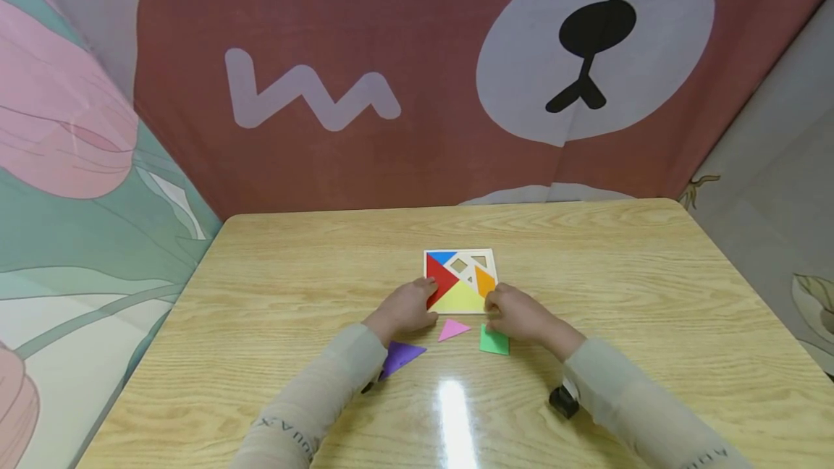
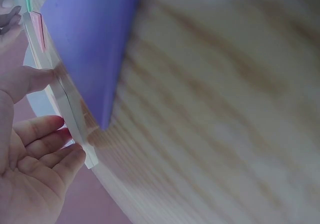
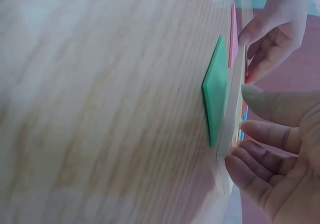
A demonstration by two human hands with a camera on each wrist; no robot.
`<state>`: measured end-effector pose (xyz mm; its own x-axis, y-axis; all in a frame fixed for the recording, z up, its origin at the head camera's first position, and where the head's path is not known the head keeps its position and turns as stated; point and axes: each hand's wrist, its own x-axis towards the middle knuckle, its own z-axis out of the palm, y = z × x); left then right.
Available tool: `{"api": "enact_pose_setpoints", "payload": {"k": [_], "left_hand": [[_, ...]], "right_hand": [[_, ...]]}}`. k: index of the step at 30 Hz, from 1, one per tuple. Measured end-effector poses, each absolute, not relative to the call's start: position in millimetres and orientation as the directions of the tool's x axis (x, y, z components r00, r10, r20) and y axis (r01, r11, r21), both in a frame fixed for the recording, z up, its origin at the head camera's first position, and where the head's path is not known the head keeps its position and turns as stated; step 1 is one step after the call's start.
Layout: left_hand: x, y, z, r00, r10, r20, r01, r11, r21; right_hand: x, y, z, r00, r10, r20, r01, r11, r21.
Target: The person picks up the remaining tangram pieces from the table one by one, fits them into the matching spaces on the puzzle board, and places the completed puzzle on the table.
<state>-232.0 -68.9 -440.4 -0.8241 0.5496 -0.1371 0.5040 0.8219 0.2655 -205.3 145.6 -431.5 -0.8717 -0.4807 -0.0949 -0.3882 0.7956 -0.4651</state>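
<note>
A tangram board [image 1: 494, 264] with a pale frame lies on the table, holding a red triangle [image 1: 439, 279], a yellow triangle [image 1: 459, 300], a blue triangle [image 1: 441, 257] and an orange parallelogram [image 1: 484, 281]. My left hand [image 1: 409, 305] holds its near left corner, thumb at the near edge and fingers over the left side. At the near right corner, my right hand [image 1: 517, 313] grips the frame, fingertips beside the orange piece. Between the hands lie a pink triangle [image 1: 452, 329] and a green square [image 1: 494, 341]. A purple triangle [image 1: 400, 357] is partly hidden by the left sleeve.
The wooden table [image 1: 293, 259] extends to both sides of the board. Behind it hangs a brown cloth [image 1: 423, 158] with a cartoon face. A black device [image 1: 563, 402] sits under the right wrist.
</note>
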Motion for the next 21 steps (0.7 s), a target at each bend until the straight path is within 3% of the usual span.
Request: {"api": "enact_pose_setpoints", "payload": {"k": [21], "left_hand": [[-231, -68, -438, -0.83, 0.536, -0.155, 0.486, 0.831, 0.272]], "right_hand": [[-191, 145, -430, -0.86, -0.484, -0.162, -0.369, 0.81, -0.456]]}}
